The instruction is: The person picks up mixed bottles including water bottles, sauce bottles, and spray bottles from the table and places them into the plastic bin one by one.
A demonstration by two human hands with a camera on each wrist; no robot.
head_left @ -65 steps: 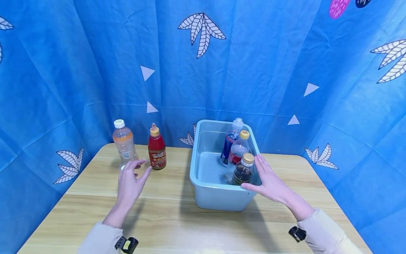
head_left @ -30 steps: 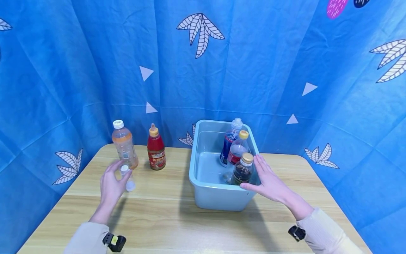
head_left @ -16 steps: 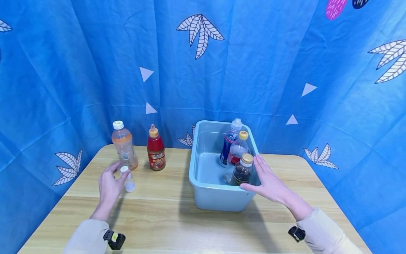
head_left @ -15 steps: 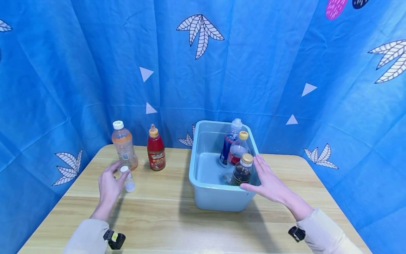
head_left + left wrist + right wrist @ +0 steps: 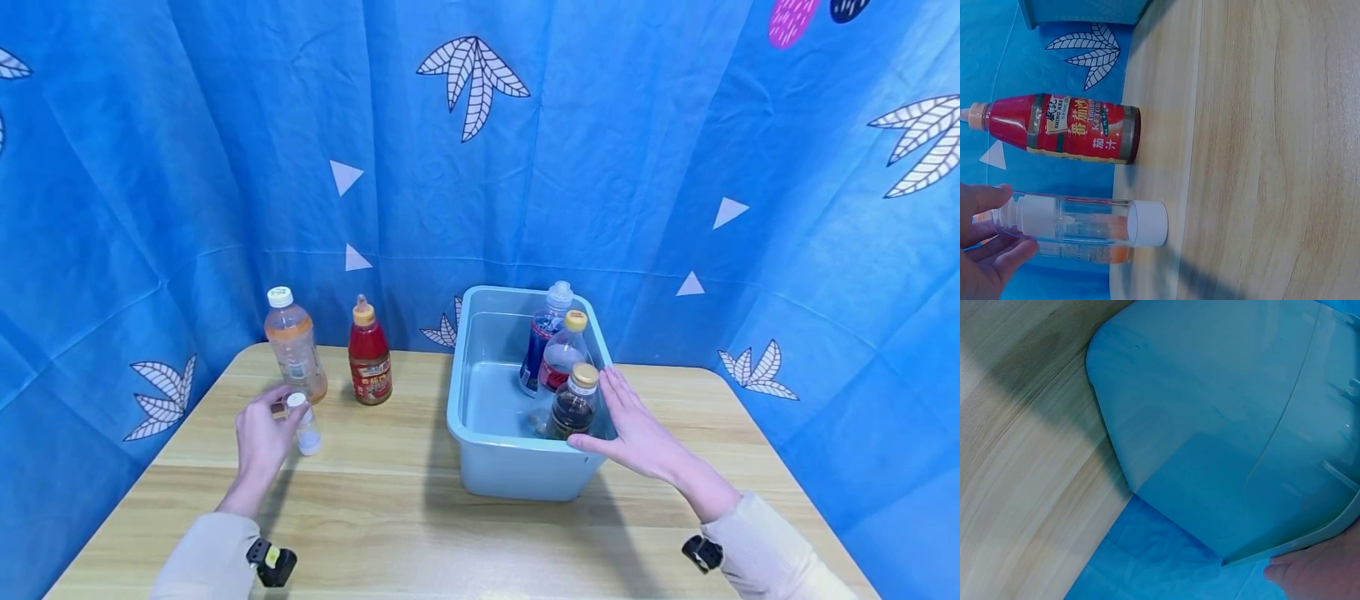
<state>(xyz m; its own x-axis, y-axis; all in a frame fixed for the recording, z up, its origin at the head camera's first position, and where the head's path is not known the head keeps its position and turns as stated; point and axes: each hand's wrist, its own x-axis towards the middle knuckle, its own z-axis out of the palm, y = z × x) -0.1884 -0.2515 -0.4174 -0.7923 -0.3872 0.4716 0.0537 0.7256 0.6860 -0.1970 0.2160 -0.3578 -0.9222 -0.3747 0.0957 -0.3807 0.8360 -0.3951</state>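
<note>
The right wrist view's edges crop the blue tub (image 5: 1210, 419) and the right hand (image 5: 1322, 567).

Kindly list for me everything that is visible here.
Table: 1, wood-coloured, under tub
Curtain: 1, printed blue, behind table
Tub: 1, light blue, on table
Far bottle: 1, blue, in tub
Yellow-capped bottle: 1, clear, red label, mid-tub
Dark bottle: 1, tan cap, tub's near end
Ketchup bottle: 1, red, left of tub
Tall bottle: 1, clear-orange, far left
Small bottle: 1, clear-white, in left hand
Wrist devices: 2, black, at cuffs
Sleeves: 2, off-white, forearms
Left hand: 1, pinching small bottle
Right hand: 1, on tub's rim
</note>
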